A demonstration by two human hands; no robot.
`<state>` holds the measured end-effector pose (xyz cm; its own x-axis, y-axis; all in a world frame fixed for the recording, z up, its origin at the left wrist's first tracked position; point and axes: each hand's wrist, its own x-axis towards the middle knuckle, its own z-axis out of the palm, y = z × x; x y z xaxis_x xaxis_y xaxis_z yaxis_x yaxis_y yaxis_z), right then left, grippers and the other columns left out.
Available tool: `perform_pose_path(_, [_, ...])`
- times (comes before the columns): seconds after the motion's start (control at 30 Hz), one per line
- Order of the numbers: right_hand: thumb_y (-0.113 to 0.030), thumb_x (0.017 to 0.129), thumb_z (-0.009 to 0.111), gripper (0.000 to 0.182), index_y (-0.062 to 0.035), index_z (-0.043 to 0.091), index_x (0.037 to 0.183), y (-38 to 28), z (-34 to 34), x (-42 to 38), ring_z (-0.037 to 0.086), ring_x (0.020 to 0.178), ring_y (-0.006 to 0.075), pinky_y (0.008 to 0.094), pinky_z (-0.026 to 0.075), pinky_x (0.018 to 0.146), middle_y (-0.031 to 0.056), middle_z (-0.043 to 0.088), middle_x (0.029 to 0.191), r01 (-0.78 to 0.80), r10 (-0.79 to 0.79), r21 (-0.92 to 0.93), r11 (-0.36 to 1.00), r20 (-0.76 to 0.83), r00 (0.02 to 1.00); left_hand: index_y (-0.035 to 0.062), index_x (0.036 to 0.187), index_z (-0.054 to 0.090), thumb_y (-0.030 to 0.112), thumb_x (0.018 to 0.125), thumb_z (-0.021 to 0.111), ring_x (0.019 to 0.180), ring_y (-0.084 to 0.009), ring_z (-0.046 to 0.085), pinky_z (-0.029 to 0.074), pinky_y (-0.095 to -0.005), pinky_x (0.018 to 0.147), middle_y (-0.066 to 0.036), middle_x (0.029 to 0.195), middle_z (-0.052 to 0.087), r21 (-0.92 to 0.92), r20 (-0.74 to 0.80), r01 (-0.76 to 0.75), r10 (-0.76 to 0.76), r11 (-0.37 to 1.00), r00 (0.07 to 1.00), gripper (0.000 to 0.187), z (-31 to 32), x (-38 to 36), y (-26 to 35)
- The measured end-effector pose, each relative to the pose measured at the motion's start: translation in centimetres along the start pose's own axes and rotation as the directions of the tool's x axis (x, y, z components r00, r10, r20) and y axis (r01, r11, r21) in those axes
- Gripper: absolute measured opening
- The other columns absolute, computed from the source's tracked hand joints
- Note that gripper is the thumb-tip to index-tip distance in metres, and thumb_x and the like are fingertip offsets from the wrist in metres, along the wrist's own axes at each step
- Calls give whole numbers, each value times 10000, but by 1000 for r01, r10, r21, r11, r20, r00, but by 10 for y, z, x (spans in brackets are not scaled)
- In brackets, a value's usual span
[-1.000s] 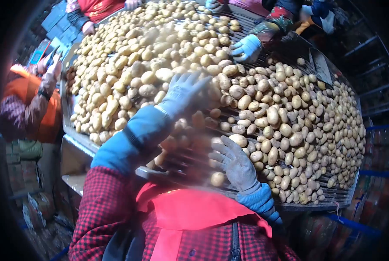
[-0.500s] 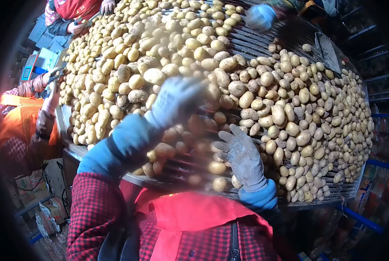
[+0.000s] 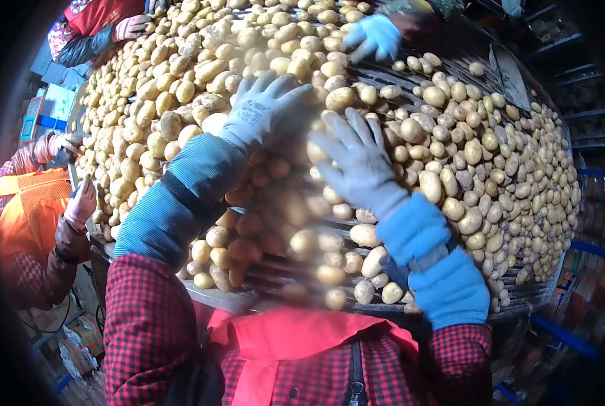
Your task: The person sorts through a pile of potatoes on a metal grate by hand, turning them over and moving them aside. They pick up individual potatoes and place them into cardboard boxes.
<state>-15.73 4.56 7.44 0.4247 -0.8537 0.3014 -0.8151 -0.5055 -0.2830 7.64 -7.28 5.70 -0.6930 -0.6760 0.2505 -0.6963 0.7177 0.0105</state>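
Observation:
Many yellow-brown potatoes (image 3: 432, 187) cover a dark slatted table (image 3: 282, 271). My left hand (image 3: 258, 111), in a pale glove, lies with spread fingers on the potatoes at the centre. Just right of it, my right hand (image 3: 359, 159), in a grey glove, rests on potatoes with its fingers spread too. Neither hand has a potato in its grasp. Between my forearms lie looser potatoes (image 3: 329, 274) with dark slats showing among them. A blurred patch hides some detail near the middle.
A co-worker's blue-gloved hand (image 3: 375, 37) is over the table at the top. Another person in an orange vest (image 3: 35, 203) stands at the left; a person in red (image 3: 103, 17) is at the upper left. A flat metal plate (image 3: 509, 76) stands at the upper right.
My right hand has moved up and left, further over the potatoes. My left hand has risen slightly and its fingers now show spread. The co-worker's blue glove has moved left.

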Motion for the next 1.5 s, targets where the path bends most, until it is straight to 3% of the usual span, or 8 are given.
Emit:
perform_pose_path(0.33, [-461, 930, 658, 498, -302, 611, 1399, 93, 3, 54, 513, 1338, 360, 491, 386, 1152, 89, 576, 1468, -270, 267, 46, 962, 63, 962, 220, 1408, 594, 414, 1011, 550, 1376, -358, 475, 371, -478, 1144, -134, 1447, 561, 132, 265, 399, -421, 907, 868, 444, -59, 3, -67])
perform_pose_path(0.43, [-447, 933, 658, 503, -284, 609, 1406, 85, -2, 58, 567, 1281, 339, 445, 416, 1125, 94, 614, 1419, -397, 387, 77, 915, 113, 915, 209, 1442, 578, 414, 996, 565, 1365, -384, 487, 376, -504, 1134, -162, 1484, 543, 156, 40, 435, -446, 887, 894, 491, -40, -62, -113])
perform_pose_path(0.6, [-330, 935, 660, 527, -229, 585, 1446, 37, 8, 51, 473, 1367, 400, 499, 382, 1154, 148, 541, 1487, -265, 249, -147, 953, -122, 961, 220, 1436, 579, 279, 923, 683, 1346, -385, 514, 372, -540, 1144, -163, 1467, 551, 68, -166, 239, -226, 969, 960, 527, -55, -74, -73])
perform_pose_path(0.73, [-324, 913, 674, 517, -252, 600, 1420, -10, 30, 31, 449, 1384, 385, 618, 291, 1166, 142, 526, 1475, 40, -35, -97, 995, 55, 998, 280, 1445, 557, 369, 914, 693, 1448, -370, 420, 281, -616, 1206, -102, 1538, 484, 197, 159, -24, -8, 980, 987, 555, -37, -80, -23])
perform_pose_path(1.0, [-295, 916, 635, 411, -230, 671, 1321, -30, 4, -19, 475, 1314, 372, 586, 327, 1123, 142, 525, 1440, 38, -28, -50, 998, 182, 983, 248, 1361, 625, 329, 933, 672, 1376, -363, 486, 336, -586, 1160, -114, 1464, 562, 152, -95, 343, -332, 927, 939, 439, -37, -76, -60])
perform_pose_path(1.2, [-202, 887, 661, 403, -125, 688, 1282, -45, -10, -38, 521, 1284, 397, 523, 379, 1127, 171, 594, 1347, -18, 3, 174, 985, 86, 996, 191, 1338, 630, 231, 905, 700, 1231, -346, 584, 441, -493, 1054, -111, 1327, 634, 58, -190, 86, -73, 995, 979, 440, -39, -40, -39])
perform_pose_path(1.37, [-118, 871, 695, 400, -72, 683, 1268, -49, -17, -23, 565, 1263, 400, 484, 454, 1092, 196, 618, 1366, -61, 64, 337, 940, 3, 998, 190, 1280, 655, 323, 916, 688, 1011, -361, 674, 539, -486, 833, -140, 1149, 666, -78, 274, 214, -185, 974, 944, 389, -26, 34, -1])
perform_pose_path(1.5, [-110, 886, 698, 433, -81, 671, 1317, -32, -16, -18, 572, 1260, 400, 477, 451, 1098, 193, 625, 1353, -94, 99, 231, 968, -11, 995, 147, 1064, 666, 353, 926, 670, 960, -387, 682, 547, -508, 768, -166, 1030, 648, -46, 293, 212, -190, 976, 937, 248, -14, 45, -4])
